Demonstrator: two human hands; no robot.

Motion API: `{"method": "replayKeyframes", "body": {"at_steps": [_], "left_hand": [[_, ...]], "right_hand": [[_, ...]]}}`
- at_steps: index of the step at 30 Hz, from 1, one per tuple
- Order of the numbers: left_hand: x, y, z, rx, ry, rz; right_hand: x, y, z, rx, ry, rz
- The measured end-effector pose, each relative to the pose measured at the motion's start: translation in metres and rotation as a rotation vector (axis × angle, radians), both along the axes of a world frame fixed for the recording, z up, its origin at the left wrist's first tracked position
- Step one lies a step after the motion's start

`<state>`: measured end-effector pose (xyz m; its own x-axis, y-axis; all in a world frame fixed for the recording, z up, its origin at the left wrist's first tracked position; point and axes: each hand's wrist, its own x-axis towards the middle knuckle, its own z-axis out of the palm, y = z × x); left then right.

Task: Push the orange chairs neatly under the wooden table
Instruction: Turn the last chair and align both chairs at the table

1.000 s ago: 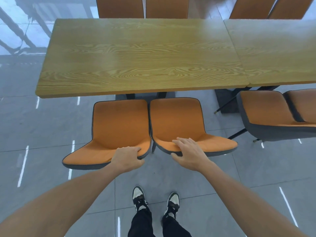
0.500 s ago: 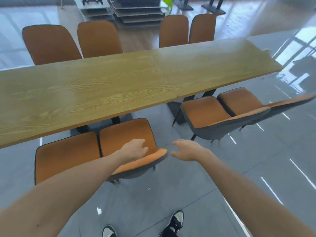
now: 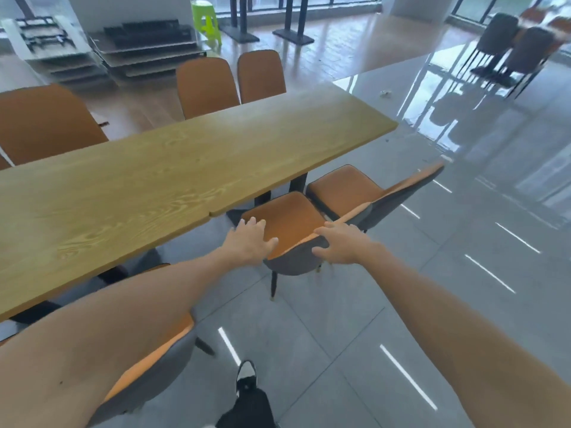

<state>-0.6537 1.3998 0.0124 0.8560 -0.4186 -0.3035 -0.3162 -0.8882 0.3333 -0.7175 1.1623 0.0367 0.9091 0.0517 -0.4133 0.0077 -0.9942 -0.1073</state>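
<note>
The long wooden table (image 3: 185,168) runs from the left edge to the middle right. An orange chair with a grey back (image 3: 290,220) stands at its near side, its seat partly under the top. My left hand (image 3: 250,242) lies at the left end of that chair's backrest with fingers spread. My right hand (image 3: 340,244) touches the backrest's top edge, fingers above and thumb on the grey back, not closed. A second orange chair (image 3: 346,186) stands just right of it. Another orange chair (image 3: 148,366) shows under my left forearm.
Three orange chairs (image 3: 205,84) stand along the table's far side. A green stool (image 3: 207,20) and stacked table parts (image 3: 148,47) sit at the back; dark chairs (image 3: 509,44) are far right. Grey tiled floor spreads to the right. My shoe (image 3: 245,375) is below.
The view has swung right along the table. Both hands have left the two left-hand chairs and reached the backrest of the chair further right.
</note>
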Motion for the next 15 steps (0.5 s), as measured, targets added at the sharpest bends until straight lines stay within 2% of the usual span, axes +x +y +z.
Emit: {"method": "replayKeyframes", "body": {"at_steps": [7, 15], "left_hand": [[0.083, -0.137, -0.018, -0.131, -0.171, -0.025], [0.167, -0.272, -0.039, -0.228, -0.140, -0.047]], "right_hand": [[0.061, -0.122, -0.007, -0.223, -0.100, 0.045], [0.146, -0.237, -0.001, -0.308, -0.163, 0.095]]}}
